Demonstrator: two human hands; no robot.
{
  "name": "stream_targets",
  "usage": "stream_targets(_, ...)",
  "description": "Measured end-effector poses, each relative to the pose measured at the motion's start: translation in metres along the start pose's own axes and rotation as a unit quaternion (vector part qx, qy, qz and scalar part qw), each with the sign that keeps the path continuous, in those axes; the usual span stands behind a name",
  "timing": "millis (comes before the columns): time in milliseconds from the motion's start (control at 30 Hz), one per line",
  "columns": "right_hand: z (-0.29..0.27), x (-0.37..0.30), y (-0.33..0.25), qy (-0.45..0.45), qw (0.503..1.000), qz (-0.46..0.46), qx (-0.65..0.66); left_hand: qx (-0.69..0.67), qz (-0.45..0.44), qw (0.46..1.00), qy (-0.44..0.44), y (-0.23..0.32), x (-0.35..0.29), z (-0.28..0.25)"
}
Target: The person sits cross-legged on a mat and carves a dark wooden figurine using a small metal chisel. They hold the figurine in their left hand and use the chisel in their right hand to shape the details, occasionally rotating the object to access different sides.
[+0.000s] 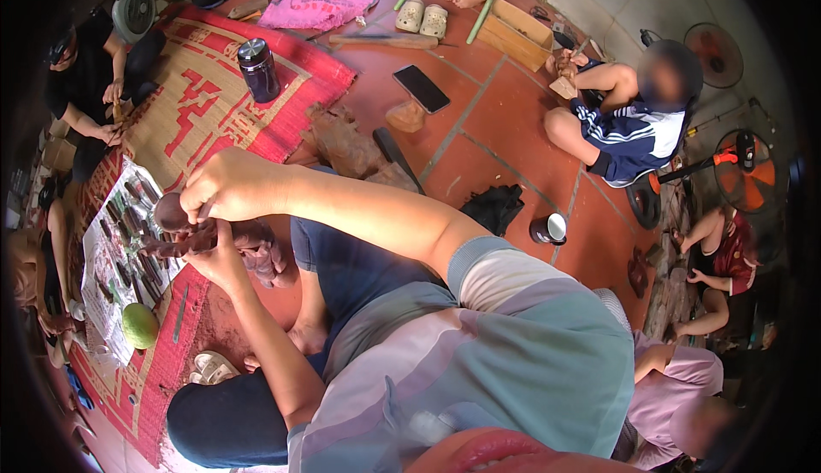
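Note:
A dark brown carved figure (267,255), with a smooth rounded part (171,213) at its far left end, rests before my lap. My left hand (218,257) is closed around it from below, thumb pointing up. Over the rounded part, my right hand (233,184) is bent into a pinch, close to the left thumb. A thin dark bit shows beneath its fingers, too small to name. Left of the carving, several carving tools (128,242) lie on a printed paper sheet (96,289).
A green round fruit (140,326) sits by the tools on the red mat (192,302). Beyond are a dark flask (258,71), a phone (421,88) and wood lumps (342,144). A mug (548,229) stands right. Other people sit around, one (629,114) working with their hands.

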State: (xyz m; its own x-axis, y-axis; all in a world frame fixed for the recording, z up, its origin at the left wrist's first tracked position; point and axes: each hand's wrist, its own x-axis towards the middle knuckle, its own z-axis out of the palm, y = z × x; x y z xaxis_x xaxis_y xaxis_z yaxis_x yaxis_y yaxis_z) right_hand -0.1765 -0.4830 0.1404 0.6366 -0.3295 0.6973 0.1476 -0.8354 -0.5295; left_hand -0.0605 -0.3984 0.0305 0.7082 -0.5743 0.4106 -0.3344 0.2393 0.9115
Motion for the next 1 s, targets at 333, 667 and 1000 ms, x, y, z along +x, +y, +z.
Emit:
stream_targets(333, -0.007, -0.006, -0.008, -0.017, 1.0, 0.01, -0.014, 0.028, 0.026, 0.999, -0.003, 0.001, 0.0, 0.001)
stream_targets(667, -0.007, -0.004, -0.011, -0.025, 0.999, 0.008, -0.048, 0.013, -0.006, 1.0, 0.003, 0.009, 0.0, -0.002)
stream_targets(1000, 0.001, -0.006, -0.011, -0.027, 0.999, 0.012, -0.02, 0.03, 0.024, 0.999, 0.016, 0.006, 0.0, -0.001)
